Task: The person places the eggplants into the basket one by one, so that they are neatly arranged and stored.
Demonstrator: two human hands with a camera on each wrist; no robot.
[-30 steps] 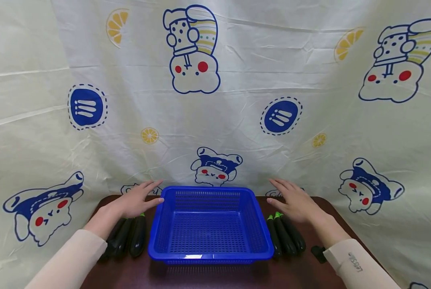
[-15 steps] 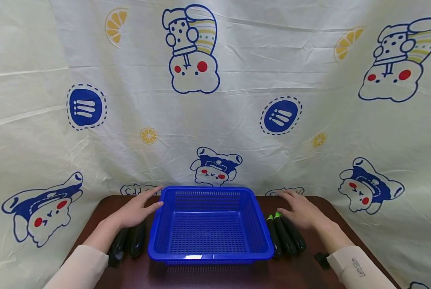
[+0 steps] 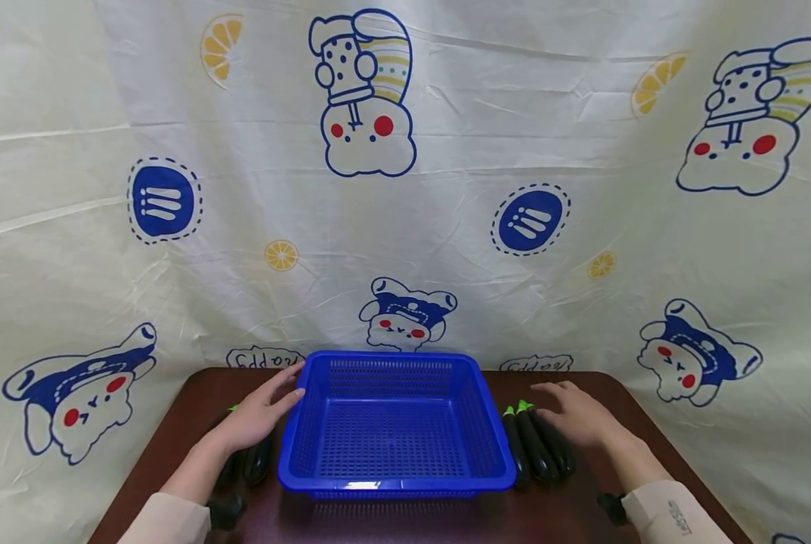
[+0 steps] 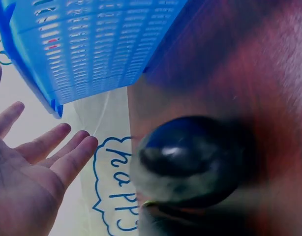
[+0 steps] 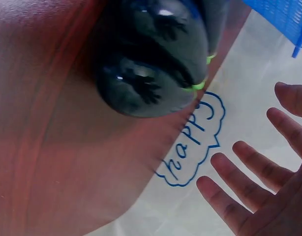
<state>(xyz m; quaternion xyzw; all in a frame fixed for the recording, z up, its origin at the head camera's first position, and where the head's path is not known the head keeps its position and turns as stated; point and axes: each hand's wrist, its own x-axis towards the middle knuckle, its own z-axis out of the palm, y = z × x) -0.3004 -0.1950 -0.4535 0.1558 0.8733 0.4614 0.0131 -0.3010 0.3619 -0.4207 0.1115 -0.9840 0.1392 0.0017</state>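
Note:
A blue plastic basket [image 3: 391, 438] with slotted walls stands in the middle of the table. My left hand [image 3: 254, 418] hovers just left of it, fingers extended and holding nothing; the left wrist view shows its fingers [image 4: 75, 157] apart from the basket [image 4: 102, 44]. Beneath that hand lie dark, glossy eggplants [image 3: 258, 459], partly covered by it. On the basket's other side, three eggplants [image 3: 534, 446] with bright green caps lie side by side. Above their right edge is my right hand [image 3: 578, 415], fingers spread and nothing in them; the right wrist view shows these eggplants [image 5: 141, 88] too.
The dark brown table [image 3: 378, 525] has rounded far corners. A pale cloth [image 3: 446, 227] with cartoon prints hangs directly behind and around it. Black wrist-worn devices [image 3: 612, 508] sit at my cuffs.
Both hands have drawn back toward me and lower, the right one also shifting slightly to the right. The basket and eggplants have stayed in place.

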